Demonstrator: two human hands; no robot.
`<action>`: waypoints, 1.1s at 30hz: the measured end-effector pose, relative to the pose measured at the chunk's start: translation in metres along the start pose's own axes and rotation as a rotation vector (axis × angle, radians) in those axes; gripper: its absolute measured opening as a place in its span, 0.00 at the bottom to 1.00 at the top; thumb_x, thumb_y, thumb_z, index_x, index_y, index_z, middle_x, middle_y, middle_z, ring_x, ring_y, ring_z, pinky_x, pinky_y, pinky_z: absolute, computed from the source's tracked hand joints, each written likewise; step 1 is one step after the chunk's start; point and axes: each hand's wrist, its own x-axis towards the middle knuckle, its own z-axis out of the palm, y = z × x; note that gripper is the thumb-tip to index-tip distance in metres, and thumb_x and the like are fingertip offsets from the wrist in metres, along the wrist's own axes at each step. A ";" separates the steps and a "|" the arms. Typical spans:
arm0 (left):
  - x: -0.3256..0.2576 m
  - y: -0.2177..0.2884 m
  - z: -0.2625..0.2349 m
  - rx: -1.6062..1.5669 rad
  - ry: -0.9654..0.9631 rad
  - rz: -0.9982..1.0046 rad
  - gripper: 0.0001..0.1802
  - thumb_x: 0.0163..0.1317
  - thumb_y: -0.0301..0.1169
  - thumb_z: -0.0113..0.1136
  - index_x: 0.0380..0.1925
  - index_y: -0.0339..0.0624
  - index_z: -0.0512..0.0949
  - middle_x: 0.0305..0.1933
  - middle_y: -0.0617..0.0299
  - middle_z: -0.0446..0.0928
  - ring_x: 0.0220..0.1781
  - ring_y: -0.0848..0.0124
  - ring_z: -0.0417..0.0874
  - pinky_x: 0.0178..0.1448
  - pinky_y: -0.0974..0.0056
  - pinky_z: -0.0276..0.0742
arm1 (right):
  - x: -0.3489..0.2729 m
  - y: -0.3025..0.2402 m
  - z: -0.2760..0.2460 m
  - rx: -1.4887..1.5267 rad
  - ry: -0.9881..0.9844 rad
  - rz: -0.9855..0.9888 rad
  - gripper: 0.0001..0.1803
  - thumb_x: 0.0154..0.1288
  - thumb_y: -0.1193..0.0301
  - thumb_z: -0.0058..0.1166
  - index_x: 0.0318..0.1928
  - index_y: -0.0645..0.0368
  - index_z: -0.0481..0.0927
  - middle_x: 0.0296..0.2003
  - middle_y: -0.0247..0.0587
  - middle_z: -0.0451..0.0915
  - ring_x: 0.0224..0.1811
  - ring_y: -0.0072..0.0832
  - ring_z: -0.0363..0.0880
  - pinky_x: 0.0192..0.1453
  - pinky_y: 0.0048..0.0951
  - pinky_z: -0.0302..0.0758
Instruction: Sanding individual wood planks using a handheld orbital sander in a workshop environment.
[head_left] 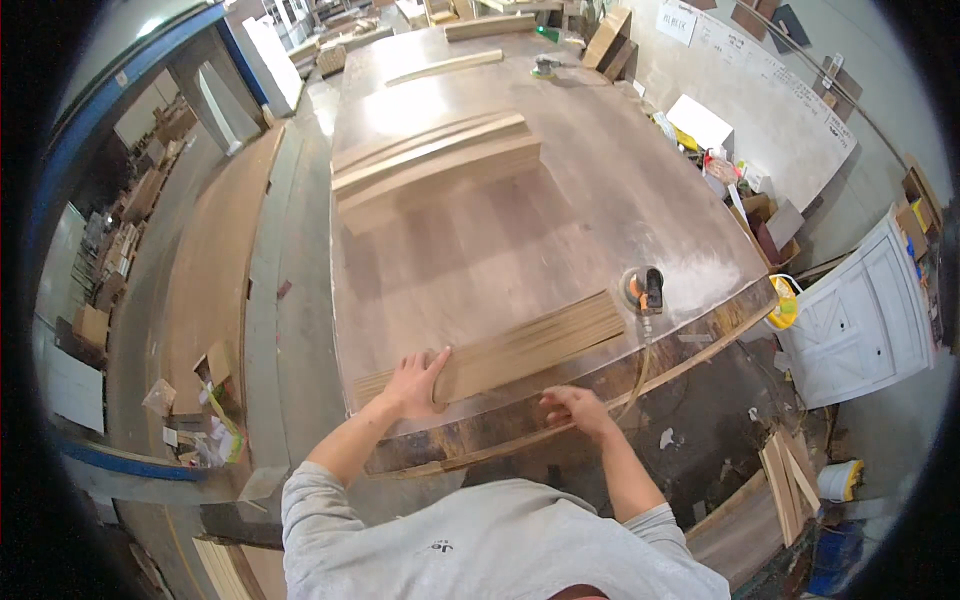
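A row of thin wooden strips point(530, 345) lies side by side along the near edge of the large worktable point(480, 250). My left hand point(416, 384) rests on the strips toward their left end, fingers spread and thumb out. Just off the table's near edge, my right hand point(572, 406) hovers with its fingers loosely curled; whether anything is between them is too small to make out. At the right end of the strips stands an orange and black orbital sander point(642, 290), its hose point(645, 365) running down over the edge.
Farther up the table sits a stack of wooden boards point(440, 165). A second sander point(545, 67) and a loose strip point(445, 67) lie beyond. White cabinet doors point(860, 310) lean at the right by a yellow bucket point(785, 302). Wood offcuts point(785, 485) stand at lower right.
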 end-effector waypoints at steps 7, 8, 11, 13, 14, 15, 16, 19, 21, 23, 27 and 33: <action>0.003 -0.006 0.017 -0.037 0.067 -0.026 0.67 0.49 0.49 0.77 0.84 0.47 0.47 0.76 0.33 0.61 0.79 0.40 0.59 0.85 0.39 0.47 | 0.016 -0.104 -0.008 -1.109 0.319 -0.735 0.46 0.55 0.52 0.77 0.73 0.50 0.74 0.68 0.50 0.75 0.73 0.45 0.71 0.77 0.51 0.68; 0.006 -0.008 0.019 -0.022 0.120 0.007 0.67 0.49 0.49 0.77 0.84 0.47 0.47 0.79 0.33 0.58 0.82 0.40 0.56 0.86 0.37 0.42 | 0.031 -0.113 -0.007 -1.116 0.290 -0.732 0.46 0.55 0.52 0.77 0.73 0.50 0.74 0.68 0.50 0.75 0.73 0.45 0.71 0.77 0.51 0.68; 0.004 -0.004 0.027 0.017 0.172 -0.019 0.66 0.51 0.50 0.76 0.84 0.49 0.46 0.82 0.31 0.51 0.85 0.38 0.49 0.87 0.33 0.34 | 0.069 -0.116 -0.003 -1.489 0.061 -0.811 0.58 0.47 0.48 0.78 0.79 0.45 0.65 0.78 0.51 0.60 0.82 0.52 0.53 0.83 0.64 0.50; 0.008 0.002 0.042 0.026 0.174 -0.088 0.64 0.53 0.52 0.75 0.84 0.49 0.47 0.83 0.32 0.48 0.87 0.40 0.45 0.87 0.33 0.32 | 0.099 -0.108 -0.012 -1.701 -0.020 -0.675 0.66 0.40 0.44 0.78 0.81 0.43 0.59 0.80 0.49 0.54 0.84 0.52 0.46 0.83 0.70 0.43; 0.008 0.003 0.049 0.049 0.173 -0.120 0.63 0.55 0.54 0.73 0.84 0.49 0.48 0.85 0.33 0.45 0.88 0.42 0.41 0.87 0.33 0.31 | 0.107 -0.099 -0.018 -1.622 -0.014 -0.749 0.67 0.36 0.44 0.78 0.80 0.43 0.61 0.75 0.48 0.61 0.81 0.51 0.52 0.84 0.69 0.42; 0.001 0.007 0.053 0.034 0.182 -0.195 0.63 0.55 0.54 0.73 0.84 0.49 0.48 0.85 0.33 0.45 0.88 0.42 0.41 0.87 0.33 0.31 | 0.106 -0.101 -0.017 -1.625 -0.053 -0.717 0.66 0.36 0.45 0.78 0.79 0.45 0.62 0.72 0.48 0.64 0.79 0.50 0.55 0.83 0.67 0.43; -0.001 0.013 0.056 -0.051 0.231 -0.187 0.59 0.58 0.56 0.69 0.84 0.49 0.50 0.86 0.35 0.44 0.89 0.45 0.40 0.87 0.33 0.30 | 0.100 -0.105 -0.016 -1.635 -0.074 -0.674 0.65 0.37 0.46 0.77 0.79 0.46 0.63 0.69 0.47 0.66 0.76 0.50 0.58 0.83 0.65 0.44; -0.018 0.018 0.075 -0.101 0.350 -0.256 0.51 0.68 0.62 0.56 0.83 0.49 0.54 0.88 0.45 0.45 0.90 0.49 0.39 0.87 0.34 0.31 | 0.102 -0.099 -0.020 -1.565 -0.046 -0.831 0.62 0.38 0.48 0.77 0.77 0.49 0.66 0.64 0.45 0.68 0.72 0.48 0.62 0.82 0.62 0.46; -0.034 -0.001 0.087 -0.126 0.353 -0.332 0.50 0.70 0.63 0.53 0.83 0.48 0.54 0.87 0.47 0.49 0.89 0.49 0.42 0.87 0.36 0.35 | 0.101 -0.102 -0.018 -1.571 -0.085 -0.850 0.61 0.38 0.49 0.78 0.76 0.50 0.66 0.64 0.45 0.68 0.72 0.47 0.62 0.81 0.61 0.47; -0.062 -0.022 0.077 -0.079 0.351 -0.581 0.48 0.71 0.63 0.52 0.82 0.45 0.57 0.86 0.48 0.53 0.89 0.49 0.46 0.87 0.37 0.40 | 0.100 -0.101 -0.020 -1.571 -0.086 -0.840 0.60 0.38 0.49 0.78 0.75 0.51 0.67 0.65 0.44 0.69 0.72 0.47 0.62 0.81 0.60 0.48; -0.102 -0.072 0.091 -0.209 0.478 -0.962 0.47 0.72 0.62 0.52 0.80 0.42 0.59 0.85 0.46 0.56 0.88 0.52 0.51 0.85 0.38 0.48 | 0.103 -0.103 -0.019 -1.584 -0.074 -0.816 0.63 0.37 0.49 0.78 0.78 0.46 0.65 0.65 0.44 0.68 0.73 0.47 0.61 0.82 0.63 0.46; -0.050 -0.060 0.106 -0.828 0.783 -0.882 0.48 0.67 0.45 0.67 0.81 0.41 0.56 0.82 0.43 0.63 0.82 0.49 0.64 0.84 0.57 0.58 | 0.099 -0.108 -0.017 -1.609 -0.082 -0.779 0.65 0.38 0.47 0.79 0.79 0.48 0.63 0.68 0.46 0.67 0.75 0.49 0.59 0.84 0.64 0.44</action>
